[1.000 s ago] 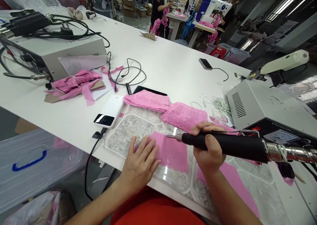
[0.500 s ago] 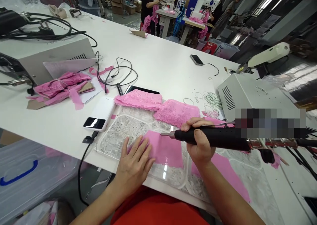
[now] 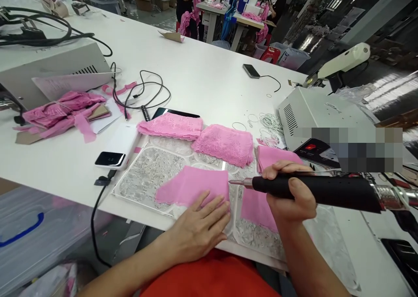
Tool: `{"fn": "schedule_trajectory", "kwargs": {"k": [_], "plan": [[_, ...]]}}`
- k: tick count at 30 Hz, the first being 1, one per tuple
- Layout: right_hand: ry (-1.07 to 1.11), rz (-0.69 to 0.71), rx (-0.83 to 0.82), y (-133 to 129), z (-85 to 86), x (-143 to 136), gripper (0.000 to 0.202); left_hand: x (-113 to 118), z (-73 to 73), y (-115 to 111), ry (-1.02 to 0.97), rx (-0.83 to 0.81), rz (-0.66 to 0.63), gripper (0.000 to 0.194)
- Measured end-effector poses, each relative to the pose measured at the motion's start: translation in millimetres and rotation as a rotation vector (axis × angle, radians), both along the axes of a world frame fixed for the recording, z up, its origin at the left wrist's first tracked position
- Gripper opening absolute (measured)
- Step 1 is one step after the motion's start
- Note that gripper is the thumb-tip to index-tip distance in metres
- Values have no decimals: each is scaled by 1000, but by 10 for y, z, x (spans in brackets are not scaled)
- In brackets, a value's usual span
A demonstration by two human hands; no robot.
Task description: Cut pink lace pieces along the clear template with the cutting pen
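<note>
My left hand (image 3: 204, 227) lies flat, fingers spread, over the lower right part of a pink fabric piece (image 3: 192, 181). That piece rests on a clear-rimmed, stone-patterned mat (image 3: 153, 162). My right hand (image 3: 292, 197) grips a black-handled tool with a thin pointed metal tip (image 3: 339, 192), held almost level. Its tip points left, close to the fabric's right edge; whether it touches cannot be told. Under the tool and my right wrist lies another pink piece (image 3: 256, 207). Two stacks of pink lace fabric, a left one (image 3: 173, 126) and a right one (image 3: 225, 143), sit along the mat's back edge.
A white power bank (image 3: 120, 144) with a cable stands left of the mat. Grey equipment boxes flank the table, one left (image 3: 55, 66) and one right (image 3: 313, 114). Thin pale elastic cords (image 3: 271, 123) and a phone (image 3: 251, 70) lie behind. People and sewing machines are beyond.
My left hand has moved from the fabric's left side to its lower right. The tool tip, earlier over the fabric, is now beside its right edge. The fabric now shows a slanted left end.
</note>
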State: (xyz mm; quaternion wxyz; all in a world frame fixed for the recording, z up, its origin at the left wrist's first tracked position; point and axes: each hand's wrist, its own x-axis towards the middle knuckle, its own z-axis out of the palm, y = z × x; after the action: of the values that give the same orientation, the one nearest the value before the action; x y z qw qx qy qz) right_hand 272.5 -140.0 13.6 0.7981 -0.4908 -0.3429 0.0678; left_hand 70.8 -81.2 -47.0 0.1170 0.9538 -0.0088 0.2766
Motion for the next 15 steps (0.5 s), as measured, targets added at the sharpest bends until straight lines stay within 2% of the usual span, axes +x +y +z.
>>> {"fn": "schedule_trajectory", "kwargs": {"k": [15], "plan": [[13, 45, 23, 12, -67, 32, 11, 14, -8, 8, 42, 7, -18, 31]]}}
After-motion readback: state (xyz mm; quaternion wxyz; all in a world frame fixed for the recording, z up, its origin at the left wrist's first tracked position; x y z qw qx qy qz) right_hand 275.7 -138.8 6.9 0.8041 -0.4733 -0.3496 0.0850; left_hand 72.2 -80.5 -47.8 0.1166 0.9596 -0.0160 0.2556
